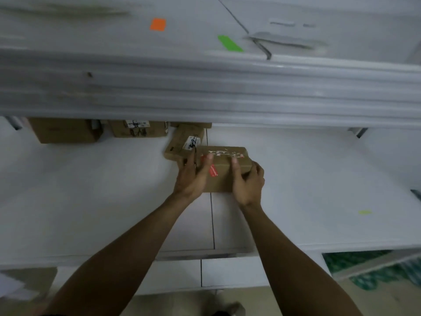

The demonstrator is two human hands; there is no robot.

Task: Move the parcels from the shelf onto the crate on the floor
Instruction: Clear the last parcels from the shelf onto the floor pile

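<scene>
Parcel [222,176], a brown cardboard box with a red sticker and a torn white label, sits at the middle of the white shelf [91,190]. Its long axis seems to run left to right, label side away from the person. The left hand [191,176] and right hand [248,181] grasp its two ends, thumbs on top. A slimmer parcel [180,144] lies just behind its left corner.

Front parcel [222,173] is in the middle of the shelf [91,190], left hand [191,176] and right hand [248,181] on its sides. Flat parcel [182,142] touches its back-left corner, and two back parcels [65,131] [139,130] are further left.
</scene>
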